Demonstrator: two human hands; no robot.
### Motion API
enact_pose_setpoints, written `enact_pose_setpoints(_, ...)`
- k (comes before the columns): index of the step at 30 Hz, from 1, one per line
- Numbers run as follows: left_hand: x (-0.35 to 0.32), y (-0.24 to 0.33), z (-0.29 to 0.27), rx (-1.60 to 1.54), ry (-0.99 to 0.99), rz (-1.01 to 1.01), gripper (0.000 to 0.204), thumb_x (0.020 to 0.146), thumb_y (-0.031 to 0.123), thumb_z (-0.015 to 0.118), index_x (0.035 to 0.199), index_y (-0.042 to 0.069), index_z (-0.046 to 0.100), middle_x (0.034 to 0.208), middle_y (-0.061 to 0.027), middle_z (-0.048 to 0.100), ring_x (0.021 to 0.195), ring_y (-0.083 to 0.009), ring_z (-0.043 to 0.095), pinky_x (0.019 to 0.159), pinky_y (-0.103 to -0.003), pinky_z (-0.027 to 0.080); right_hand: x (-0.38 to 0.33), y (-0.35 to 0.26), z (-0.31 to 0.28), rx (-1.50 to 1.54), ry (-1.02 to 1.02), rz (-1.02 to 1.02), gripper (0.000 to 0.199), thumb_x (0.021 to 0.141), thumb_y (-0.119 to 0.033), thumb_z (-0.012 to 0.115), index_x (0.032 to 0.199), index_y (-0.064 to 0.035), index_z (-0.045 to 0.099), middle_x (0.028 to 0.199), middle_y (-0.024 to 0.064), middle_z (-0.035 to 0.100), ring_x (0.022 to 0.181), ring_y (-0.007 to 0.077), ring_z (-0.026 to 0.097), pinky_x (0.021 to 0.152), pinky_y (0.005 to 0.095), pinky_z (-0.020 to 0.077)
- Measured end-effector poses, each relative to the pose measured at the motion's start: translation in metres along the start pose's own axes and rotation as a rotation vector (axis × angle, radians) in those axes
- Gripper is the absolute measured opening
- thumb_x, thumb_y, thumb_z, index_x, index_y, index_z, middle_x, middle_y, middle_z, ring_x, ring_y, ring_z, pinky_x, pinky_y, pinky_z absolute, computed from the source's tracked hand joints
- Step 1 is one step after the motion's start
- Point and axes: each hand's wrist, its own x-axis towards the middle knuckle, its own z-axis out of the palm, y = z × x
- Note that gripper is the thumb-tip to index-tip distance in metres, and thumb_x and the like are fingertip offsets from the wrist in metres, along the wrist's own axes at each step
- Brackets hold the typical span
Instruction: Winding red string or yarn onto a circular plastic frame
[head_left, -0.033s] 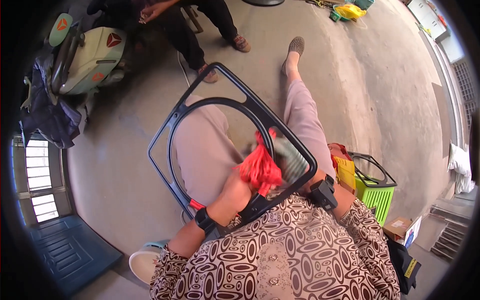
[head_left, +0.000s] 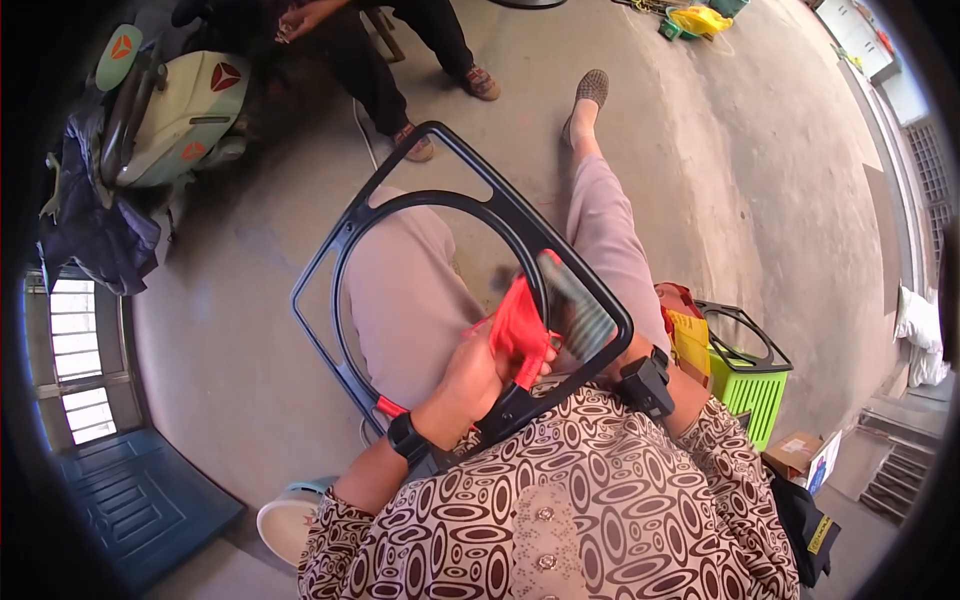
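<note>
A black frame (head_left: 545, 222) with a large round opening lies tilted across my lap. Red ribbon or cord (head_left: 520, 325) is gathered at the right side of its ring, and a short red band (head_left: 392, 407) wraps the lower left of the frame. My left hand (head_left: 472, 378) is closed on the red ribbon, against the ring. Behind the frame's right corner is my right hand (head_left: 622, 352), next to a grey-green striped cloth (head_left: 583, 318) that may be a glove on it. The right fingers are hidden. Both wrists carry black devices.
Another black frame (head_left: 775, 345) rests on a green slatted basket (head_left: 752, 400) at my right, beside red and yellow packaging (head_left: 688, 345). A white bucket (head_left: 283, 528) stands at lower left, and a scooter (head_left: 185, 120) at upper left. Another person's legs (head_left: 380, 90) are ahead.
The red ribbon was a loose, looped bundle over my left hand; now it is drawn together into a smoother, narrower strip. The frame has barely moved.
</note>
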Motion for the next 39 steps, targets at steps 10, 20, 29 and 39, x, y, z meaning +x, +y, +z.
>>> enact_pose_setpoints(10,0.005,0.010,0.014,0.070,0.057,-0.127,0.036,0.094,0.027,0.039,0.103,-0.005,0.054,0.082,-0.0123,0.061,0.066,-0.0178,0.059,0.062,-0.028,0.049,-0.033,-0.033,-0.187,0.851,-0.100,-0.395,0.028,0.096,-0.032,0.044,0.100,-0.0043,0.047,0.066,-0.0021,0.043,0.052,0.0092,0.046,0.052,0.0265,0.0419)
enact_pose_setpoints(20,0.007,0.009,0.021,0.136,0.003,-0.083,0.023,0.092,0.020,0.046,0.102,0.001,0.054,0.076,-0.0095,0.056,0.063,-0.0163,0.055,0.054,-0.028,0.048,-0.088,-0.020,-0.218,0.627,0.133,-0.371,0.038,0.099,-0.036,0.035,0.105,-0.0001,0.046,0.058,-0.0021,0.036,0.034,0.0037,0.030,0.034,0.0214,0.0266)
enact_pose_setpoints(29,0.007,0.006,0.013,0.174,0.028,-0.109,0.015,0.091,0.016,0.050,0.091,0.001,0.053,0.075,-0.0114,0.058,0.061,-0.0170,0.056,0.053,-0.029,0.049,-0.084,-0.028,-0.218,0.591,0.199,-0.366,0.039,0.098,-0.037,0.038,0.101,-0.0005,0.051,0.058,-0.0011,0.041,0.033,0.0040,0.027,0.033,0.0207,0.0241)
enact_pose_setpoints(39,0.001,0.003,0.010,0.147,0.123,-0.035,0.019,0.092,0.019,0.054,0.094,0.000,0.055,0.079,-0.0157,0.062,0.058,-0.0195,0.060,0.053,-0.031,0.051,-0.078,-0.036,-0.012,-0.965,-0.103,-0.377,0.023,0.065,0.000,0.068,0.086,-0.0028,0.059,0.099,0.0115,0.061,0.090,0.0219,0.060,0.082,0.0315,0.0471)
